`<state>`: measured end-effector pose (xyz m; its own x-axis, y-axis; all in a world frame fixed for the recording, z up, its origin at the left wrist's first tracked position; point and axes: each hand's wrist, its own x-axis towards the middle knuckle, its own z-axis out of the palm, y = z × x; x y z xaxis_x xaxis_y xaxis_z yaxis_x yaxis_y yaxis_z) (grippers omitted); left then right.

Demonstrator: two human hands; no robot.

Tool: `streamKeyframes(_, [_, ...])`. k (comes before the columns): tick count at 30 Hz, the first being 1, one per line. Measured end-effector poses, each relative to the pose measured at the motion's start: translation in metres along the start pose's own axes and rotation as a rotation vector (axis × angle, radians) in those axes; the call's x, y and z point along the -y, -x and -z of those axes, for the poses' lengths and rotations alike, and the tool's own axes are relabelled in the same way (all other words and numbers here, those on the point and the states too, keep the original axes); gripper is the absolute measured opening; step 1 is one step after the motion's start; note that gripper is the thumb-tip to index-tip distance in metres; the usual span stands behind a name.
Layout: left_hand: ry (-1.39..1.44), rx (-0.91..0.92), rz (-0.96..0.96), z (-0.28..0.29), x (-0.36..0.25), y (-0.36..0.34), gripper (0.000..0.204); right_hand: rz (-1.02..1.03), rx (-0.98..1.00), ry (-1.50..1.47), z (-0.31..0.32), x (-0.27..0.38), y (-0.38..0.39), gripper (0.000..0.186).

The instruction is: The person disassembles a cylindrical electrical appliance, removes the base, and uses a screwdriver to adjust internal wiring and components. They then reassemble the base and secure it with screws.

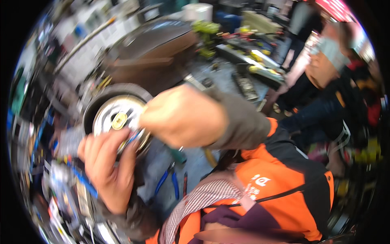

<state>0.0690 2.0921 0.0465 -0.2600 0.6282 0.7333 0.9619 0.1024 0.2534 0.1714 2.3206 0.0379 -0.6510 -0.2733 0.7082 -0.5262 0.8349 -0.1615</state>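
The picture is smeared by motion. A small wheel with a black tyre [101, 97] and a silver hub [115, 114] with a gold centre nut [119, 120] stands at the left. My left hand [107, 164] reaches up from below, its bent fingers lying against the hub's lower rim. My right hand [183, 116] is a closed fist just right of the hub. A short blue-and-silver tool [137, 136] sticks out of the fist toward my left fingers. How my left hand holds anything is hidden by blur.
Blue-handled pliers [168, 181] lie on the grey floor below my hands. A dark vehicle body [154, 49] rises behind the wheel. Another person [333, 93] sits at the right by a cluttered tool tray [260, 65]. Blurred clutter lines the left edge.
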Motion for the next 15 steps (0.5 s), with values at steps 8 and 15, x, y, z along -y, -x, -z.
streamKeyframes(8, [0.0, -0.016, -0.05, 0.001, 0.0, 0.001, 0.03, -0.057, 0.038, -0.019, 0.018, 0.003, -0.004, 0.021])
streamKeyframes(15, [-0.019, -0.02, -0.027, 0.003, 0.0, 0.0, 0.033, 0.064, 0.038, 0.05, 0.017, -0.001, -0.003, 0.024])
